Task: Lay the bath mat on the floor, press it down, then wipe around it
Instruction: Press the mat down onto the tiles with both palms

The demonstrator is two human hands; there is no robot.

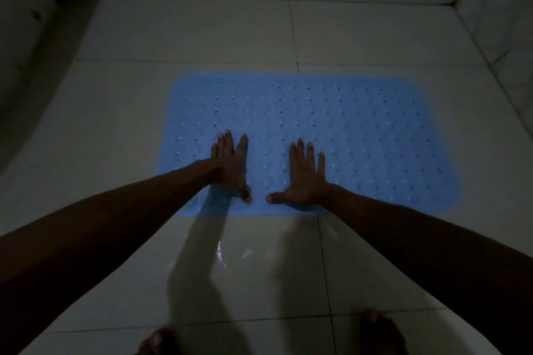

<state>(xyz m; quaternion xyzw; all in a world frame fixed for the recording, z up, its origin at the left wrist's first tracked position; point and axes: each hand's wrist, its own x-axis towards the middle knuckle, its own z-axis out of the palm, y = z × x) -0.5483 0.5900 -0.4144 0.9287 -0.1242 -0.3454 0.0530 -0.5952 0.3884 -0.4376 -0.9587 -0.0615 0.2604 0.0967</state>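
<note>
The bath mat (360, 130) is a light blue, translucent rectangle with rounded corners, lying flat on the pale tiled floor (202, 37) with its long side running left to right. Rows of small holes and round suction bumps cover its surface. It sits across a tile seam, well apart from the far wall and the right wall. Its near edge is straight; its near left part lies under two flat palms, and no corner looks lifted
</note>
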